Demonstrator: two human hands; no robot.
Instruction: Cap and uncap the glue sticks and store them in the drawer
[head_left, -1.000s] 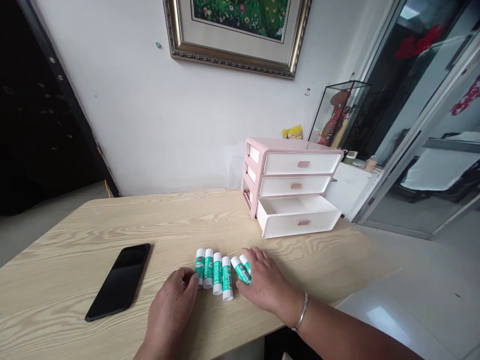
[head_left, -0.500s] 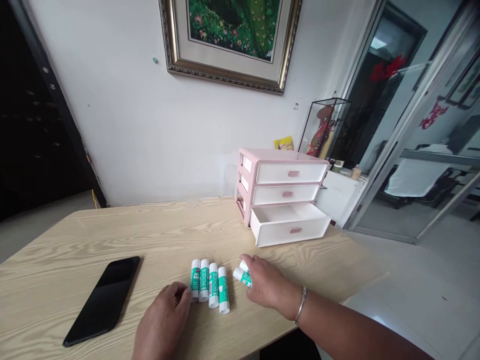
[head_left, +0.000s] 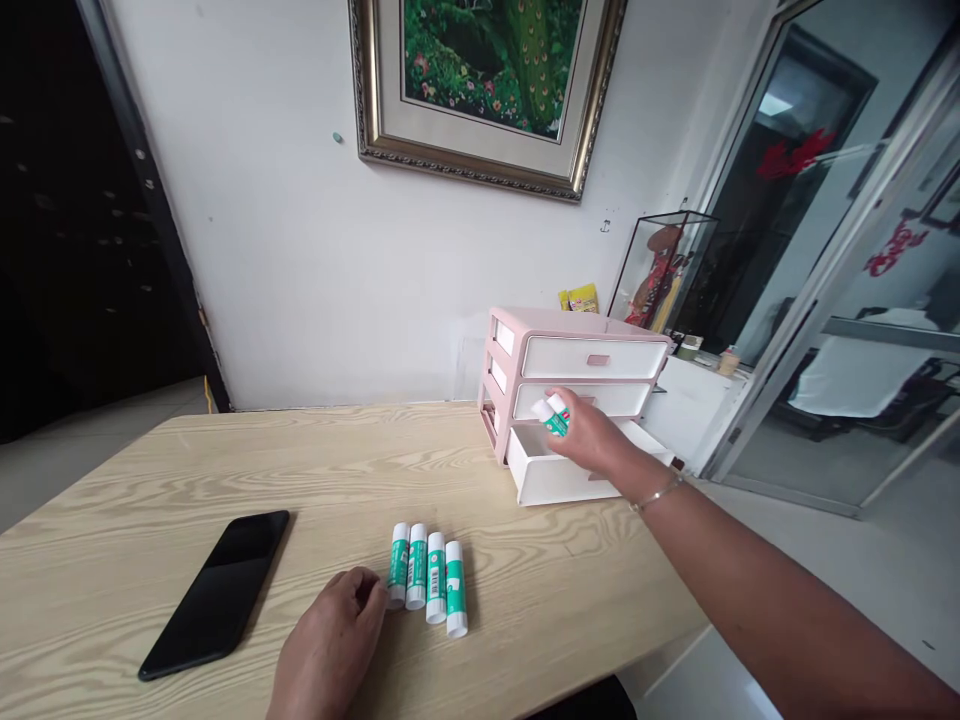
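Two white-and-green glue sticks (head_left: 553, 416) are gripped side by side in my right hand (head_left: 592, 440), which is closed round them above the pulled-out bottom drawer (head_left: 559, 485). The hand and wrist hide part of that drawer. My left hand (head_left: 330, 635) rests on the table with its fingers curled loosely and nothing visible in them. Its thumb lies against or very close to the leftmost of several glue sticks (head_left: 436, 578) lined up on the wood.
The pink drawer unit (head_left: 592, 318) stands against the wall, its two upper drawers shut. A black phone (head_left: 217, 590) lies on the table (head_left: 315, 470) at left. Behind the unit are a yellow packet (head_left: 580, 298) and a glass case (head_left: 660, 275).
My right hand has lifted two glue sticks off the table and carried them up and right to the bottom drawer. The left hand stays by the row. The view has shifted slightly.
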